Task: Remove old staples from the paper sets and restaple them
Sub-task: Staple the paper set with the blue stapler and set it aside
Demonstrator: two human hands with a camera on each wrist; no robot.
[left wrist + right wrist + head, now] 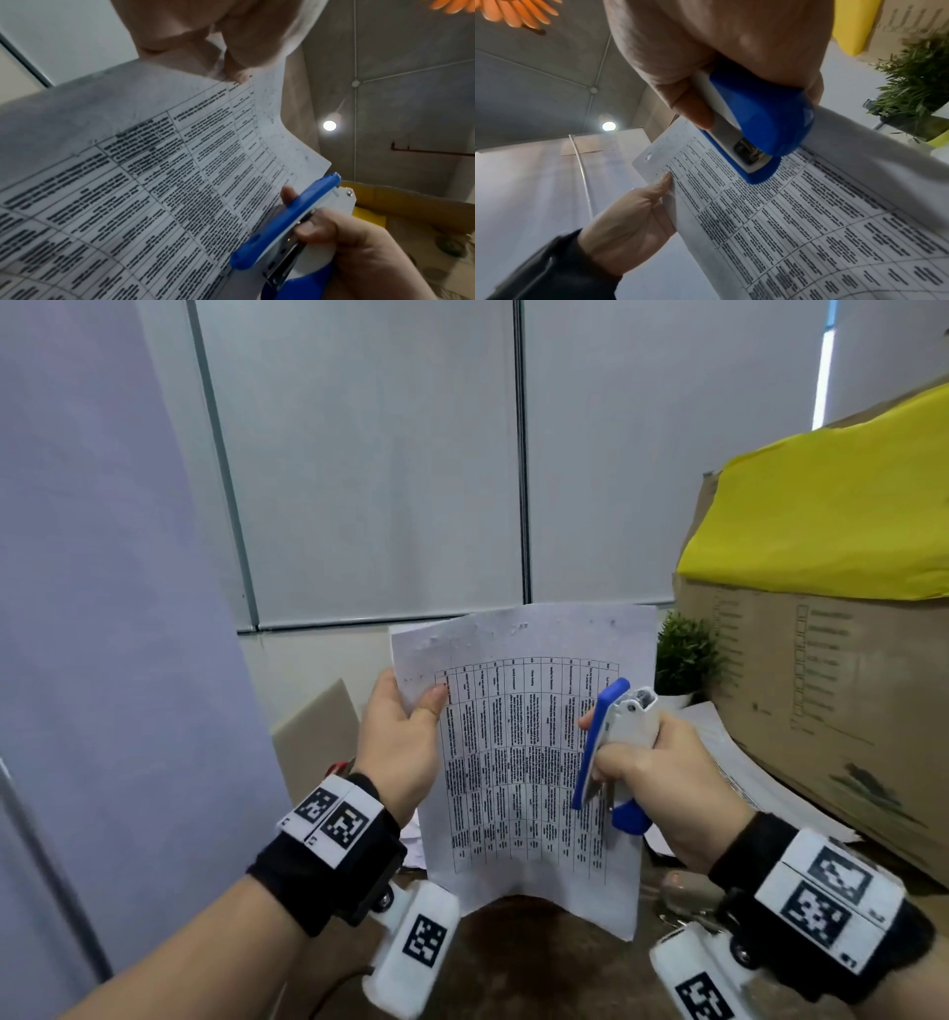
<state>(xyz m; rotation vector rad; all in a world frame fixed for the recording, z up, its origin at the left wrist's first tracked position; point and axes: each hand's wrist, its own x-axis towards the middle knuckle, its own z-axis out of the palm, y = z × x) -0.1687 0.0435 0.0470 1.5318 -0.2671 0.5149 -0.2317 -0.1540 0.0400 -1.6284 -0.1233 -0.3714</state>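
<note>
Grey blinds [380, 454], concrete ceiling [411, 60]

A cardboard box [842, 711] draped with a yellow sheet [832, 516] stands right of the hands, a small green potted plant [685, 654] beside it. Grey blinds [369, 464] hang beyond.

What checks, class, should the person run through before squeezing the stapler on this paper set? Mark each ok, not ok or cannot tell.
1. Left hand pinches the paper set near its top left corner: ok.
2. Right hand grips the stapler: ok.
3. Stapler mouth placed over a corner: not ok; it sits at the right edge, mid-page.
4. Old staple removed: cannot tell.
5. Sheets squared up: cannot tell.
6. Staples loaded: cannot tell.
</note>
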